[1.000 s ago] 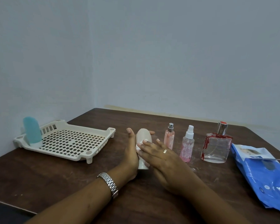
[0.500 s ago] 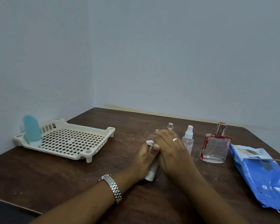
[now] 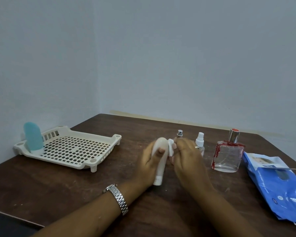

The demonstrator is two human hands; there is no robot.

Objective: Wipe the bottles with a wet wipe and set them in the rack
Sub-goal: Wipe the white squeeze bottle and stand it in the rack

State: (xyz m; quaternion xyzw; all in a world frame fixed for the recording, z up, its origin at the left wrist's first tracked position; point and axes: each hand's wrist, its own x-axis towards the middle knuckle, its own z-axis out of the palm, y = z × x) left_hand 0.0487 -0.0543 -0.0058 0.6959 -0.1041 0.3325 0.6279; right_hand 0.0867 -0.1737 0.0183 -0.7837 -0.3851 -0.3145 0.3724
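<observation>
My left hand (image 3: pixel 149 161) grips a cream squeeze bottle (image 3: pixel 160 166), cap down near the table, thumb across its front. Beside its rounded top, my right hand (image 3: pixel 186 156) holds a crumpled white wet wipe (image 3: pixel 170 147) against the bottle. A cream slotted rack (image 3: pixel 75 151) sits at the left with a teal bottle (image 3: pixel 32 137) standing in its near-left corner. Behind my right hand stand a small pink spray bottle (image 3: pixel 179 133), mostly hidden, and a white-capped spray bottle (image 3: pixel 200 142). A square glass perfume bottle (image 3: pixel 226 154) stands further right.
A blue pack of wet wipes (image 3: pixel 277 183) lies at the right table edge, its flap open. The brown table (image 3: pixel 75 189) meets walls at the back and left. A metal watch (image 3: pixel 119 198) is on my left wrist.
The cream bottle's top is uncovered again: my right hand with the wipe slid off to its right side, and my left hand turned so the thumb lies across the front.
</observation>
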